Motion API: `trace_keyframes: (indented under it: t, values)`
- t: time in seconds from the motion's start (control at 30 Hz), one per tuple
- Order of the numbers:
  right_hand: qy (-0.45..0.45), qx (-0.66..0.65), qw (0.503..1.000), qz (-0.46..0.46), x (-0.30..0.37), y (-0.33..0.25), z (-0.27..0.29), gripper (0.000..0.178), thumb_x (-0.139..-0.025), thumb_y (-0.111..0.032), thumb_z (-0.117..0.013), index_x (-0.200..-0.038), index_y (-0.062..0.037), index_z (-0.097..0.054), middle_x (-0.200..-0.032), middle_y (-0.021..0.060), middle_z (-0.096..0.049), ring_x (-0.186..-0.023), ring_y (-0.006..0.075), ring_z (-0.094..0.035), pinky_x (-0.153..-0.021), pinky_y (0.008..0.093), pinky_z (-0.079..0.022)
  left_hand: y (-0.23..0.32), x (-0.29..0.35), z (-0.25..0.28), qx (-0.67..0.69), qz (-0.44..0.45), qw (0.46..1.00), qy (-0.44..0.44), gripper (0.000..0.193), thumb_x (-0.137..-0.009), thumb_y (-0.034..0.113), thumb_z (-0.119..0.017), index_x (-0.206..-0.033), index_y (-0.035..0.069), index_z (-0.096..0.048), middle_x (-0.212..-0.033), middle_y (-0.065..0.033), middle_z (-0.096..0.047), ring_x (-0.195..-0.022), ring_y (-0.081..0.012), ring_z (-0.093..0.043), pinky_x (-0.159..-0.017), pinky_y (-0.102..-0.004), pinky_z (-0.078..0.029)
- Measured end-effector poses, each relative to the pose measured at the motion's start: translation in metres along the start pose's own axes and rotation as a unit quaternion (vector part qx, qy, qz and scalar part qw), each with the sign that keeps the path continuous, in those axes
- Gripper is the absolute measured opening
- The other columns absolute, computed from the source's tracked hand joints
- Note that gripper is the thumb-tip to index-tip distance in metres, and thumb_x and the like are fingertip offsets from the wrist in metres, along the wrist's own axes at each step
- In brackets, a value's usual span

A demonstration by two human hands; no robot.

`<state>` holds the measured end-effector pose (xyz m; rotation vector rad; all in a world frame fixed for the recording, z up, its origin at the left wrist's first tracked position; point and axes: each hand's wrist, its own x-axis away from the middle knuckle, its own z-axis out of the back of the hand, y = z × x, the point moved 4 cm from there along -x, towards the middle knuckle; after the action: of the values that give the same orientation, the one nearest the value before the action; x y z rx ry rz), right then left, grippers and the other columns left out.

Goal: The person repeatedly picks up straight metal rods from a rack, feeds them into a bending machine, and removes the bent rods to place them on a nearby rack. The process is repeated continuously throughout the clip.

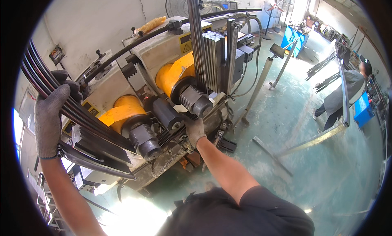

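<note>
My left hand, in a grey glove with dark fingers, is closed around a bundle of long dark metal rods. The bundle slants from the upper left down to the machine's front spindle. My right hand, also gloved, reaches in beside a black hexagonal block between two ridged dark spindles. Its fingers curl inward and are partly hidden, so what they grip cannot be made out. Thin dark strips lie just left of it. Orange guards cover the spindle bases.
Upright metal bars stand at the machine's right side. A long dark rod crosses over its top. A metal stand and a rack are on the green floor, where a person stands. Fans are behind.
</note>
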<state>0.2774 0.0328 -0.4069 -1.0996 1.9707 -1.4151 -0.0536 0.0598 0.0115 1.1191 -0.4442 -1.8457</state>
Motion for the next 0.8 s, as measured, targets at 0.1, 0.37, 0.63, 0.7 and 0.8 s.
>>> trace_keyframes:
  t: [0.1, 0.37, 0.63, 0.7, 0.8]
  values:
    - [-0.027, -0.034, 0.998, -0.040, 0.001, -0.003, -0.001, 0.030, -0.102, -0.007, -0.080, -0.130, 0.0022, -0.076, -0.114, 0.0087, -0.079, -0.099, 0.0159, -0.073, -0.084, 0.0358, -0.058, 0.000, 0.002, 0.001, 0.012, -0.011, 1.000, -0.002, 0.052, -0.106, 0.036, -0.077, -0.144, 0.003, -0.067, -0.112, -0.0124, -0.082, -0.106, -0.0222, -0.081, -0.100, -0.0391, -0.066]
    - [-0.037, -0.052, 0.998, -0.004, 0.009, -0.024, -0.005, 0.039, -0.101, -0.011, -0.085, -0.135, 0.0011, -0.072, -0.129, 0.0109, -0.077, -0.113, 0.0208, -0.072, -0.098, 0.0388, -0.056, 0.000, 0.006, 0.004, -0.047, 0.018, 0.999, -0.007, 0.055, -0.107, 0.042, -0.076, -0.146, 0.004, -0.066, -0.113, -0.0116, -0.082, -0.106, -0.0221, -0.082, -0.098, -0.0389, -0.067]
    - [-0.035, -0.057, 0.997, -0.047, 0.004, -0.005, 0.000, 0.038, -0.101, -0.012, -0.084, -0.135, 0.0023, -0.073, -0.129, 0.0102, -0.077, -0.113, 0.0214, -0.072, -0.100, 0.0387, -0.056, -0.004, 0.002, 0.009, -0.049, 0.025, 0.998, -0.039, 0.058, -0.109, 0.042, -0.073, -0.150, 0.002, -0.062, -0.114, -0.0132, -0.081, -0.108, -0.0232, -0.081, -0.102, -0.0393, -0.065]
    - [-0.027, -0.105, 0.989, -0.096, 0.000, 0.014, -0.003, 0.035, -0.103, -0.013, -0.082, -0.133, 0.0027, -0.074, -0.126, 0.0095, -0.079, -0.110, 0.0210, -0.072, -0.097, 0.0384, -0.057, -0.002, 0.006, 0.011, -0.092, 0.068, 0.993, -0.035, 0.058, -0.110, 0.041, -0.072, -0.152, 0.001, -0.061, -0.116, -0.0135, -0.081, -0.109, -0.0231, -0.080, -0.104, -0.0381, -0.063]
    - [-0.052, -0.010, 0.998, 0.037, 0.006, 0.014, -0.007, 0.034, -0.105, -0.023, -0.077, -0.131, -0.0009, -0.076, -0.106, 0.0095, -0.079, -0.099, 0.0173, -0.073, -0.089, 0.0390, -0.057, 0.020, 0.025, 0.009, -0.115, 0.053, 0.991, 0.031, 0.046, -0.116, 0.029, -0.065, -0.151, -0.001, -0.062, -0.123, -0.0123, -0.077, -0.117, -0.0192, -0.074, -0.105, -0.0378, -0.060]
